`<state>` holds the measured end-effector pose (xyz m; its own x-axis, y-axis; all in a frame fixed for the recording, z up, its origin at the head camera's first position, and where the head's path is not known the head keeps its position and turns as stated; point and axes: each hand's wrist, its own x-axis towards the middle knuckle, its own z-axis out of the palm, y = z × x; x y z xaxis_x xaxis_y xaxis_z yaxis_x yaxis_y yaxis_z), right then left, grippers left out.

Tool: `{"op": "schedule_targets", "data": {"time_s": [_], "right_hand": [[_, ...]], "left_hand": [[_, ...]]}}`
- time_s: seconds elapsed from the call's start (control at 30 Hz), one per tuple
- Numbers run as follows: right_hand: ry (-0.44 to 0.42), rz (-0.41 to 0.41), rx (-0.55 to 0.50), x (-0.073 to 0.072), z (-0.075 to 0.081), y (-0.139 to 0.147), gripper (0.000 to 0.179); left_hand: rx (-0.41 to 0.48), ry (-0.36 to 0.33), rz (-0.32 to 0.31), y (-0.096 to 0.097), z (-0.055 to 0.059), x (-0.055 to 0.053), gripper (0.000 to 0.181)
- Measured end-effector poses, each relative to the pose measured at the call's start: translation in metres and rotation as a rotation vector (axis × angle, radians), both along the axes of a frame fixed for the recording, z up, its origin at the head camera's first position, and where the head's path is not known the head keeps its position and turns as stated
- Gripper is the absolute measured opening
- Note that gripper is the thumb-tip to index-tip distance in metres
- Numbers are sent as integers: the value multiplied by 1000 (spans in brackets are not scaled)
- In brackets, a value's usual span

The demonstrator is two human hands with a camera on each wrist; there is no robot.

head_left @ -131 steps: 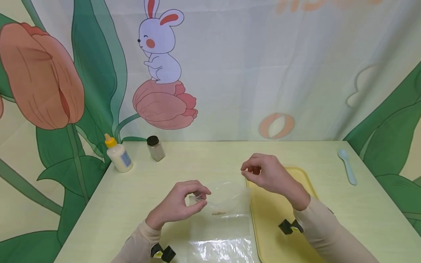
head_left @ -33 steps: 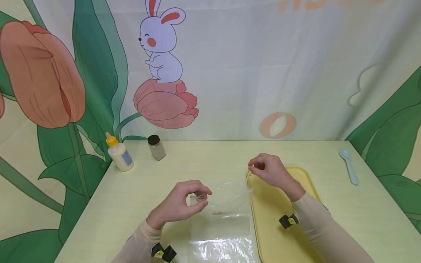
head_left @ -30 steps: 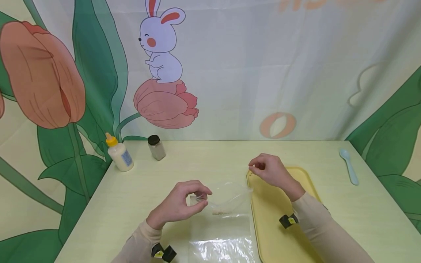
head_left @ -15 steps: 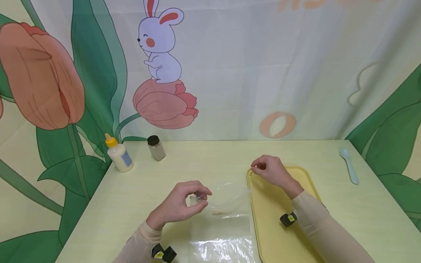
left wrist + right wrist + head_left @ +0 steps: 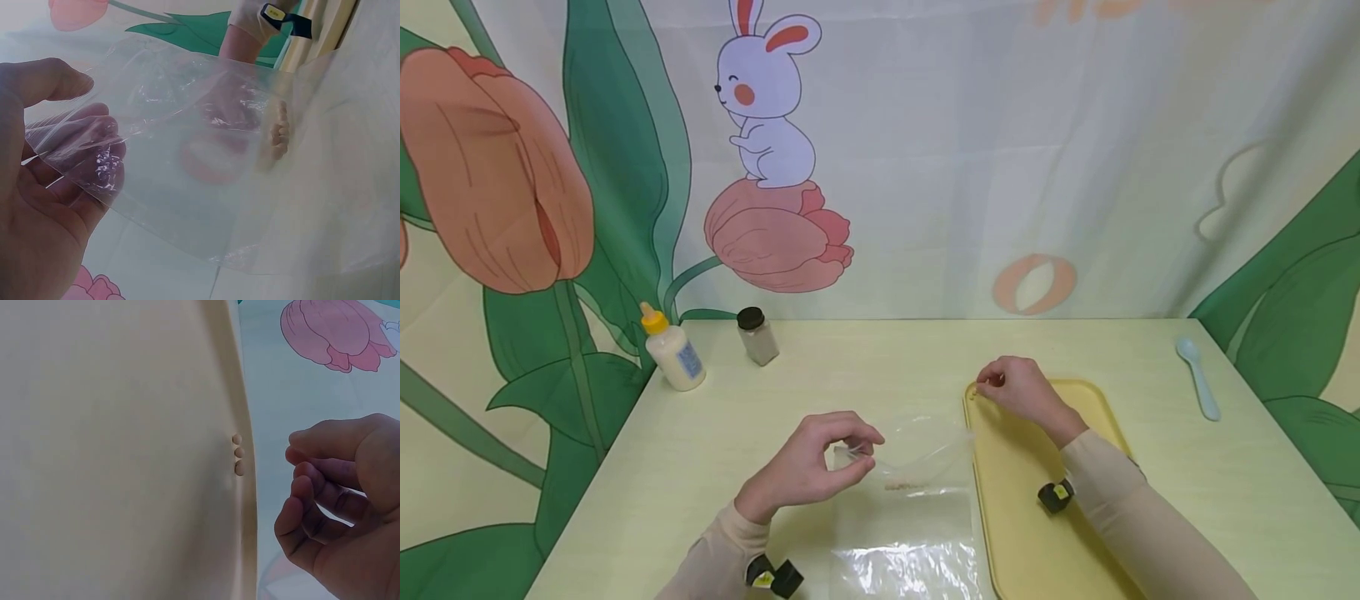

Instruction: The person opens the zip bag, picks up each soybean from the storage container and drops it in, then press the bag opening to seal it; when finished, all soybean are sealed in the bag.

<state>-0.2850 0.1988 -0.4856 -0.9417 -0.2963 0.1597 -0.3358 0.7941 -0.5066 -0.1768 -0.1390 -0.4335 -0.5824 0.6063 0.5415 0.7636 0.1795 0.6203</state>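
Note:
My left hand pinches the top left corner of a clear plastic bag, holding its mouth spread. Several small tan beans lie in a row in the bag, seen through the film. On the right, my right hand hovers over the far left corner of the yellow tray. Its fingers are curled and the thumb meets the index fingertip; nothing shows between them. In the right wrist view three tan beans line up along the tray's edge, beside the fingertips.
A white glue bottle with a yellow cap and a small jar with a black lid stand at the back left. A light blue spoon lies at the far right. Behind the table hangs a printed curtain.
My right hand has shifted right and slightly down, from left of the tray to over its far left corner. My left hand and the bag have stayed in place.

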Motion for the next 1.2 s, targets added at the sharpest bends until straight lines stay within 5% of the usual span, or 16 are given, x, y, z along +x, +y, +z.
{"op": "schedule_targets", "data": {"time_s": [0.17,0.6,0.87,1.2], "right_hand": [[-24,-8,40,-3,-1,0,11],[-53,-6,161,-13,-6,1,11],[-53,-1,190,-16,-10,0,10],[-44,-15,205,-17,-11,-4,9]], "left_hand": [[-7,0,-1,-3,-17,-9,20],[2,-3,-6,1,3,1,18],[-9,-15,-4,-3,-17,-10,20],[-6,-10,-6,-5,-19,-11,21]]}}
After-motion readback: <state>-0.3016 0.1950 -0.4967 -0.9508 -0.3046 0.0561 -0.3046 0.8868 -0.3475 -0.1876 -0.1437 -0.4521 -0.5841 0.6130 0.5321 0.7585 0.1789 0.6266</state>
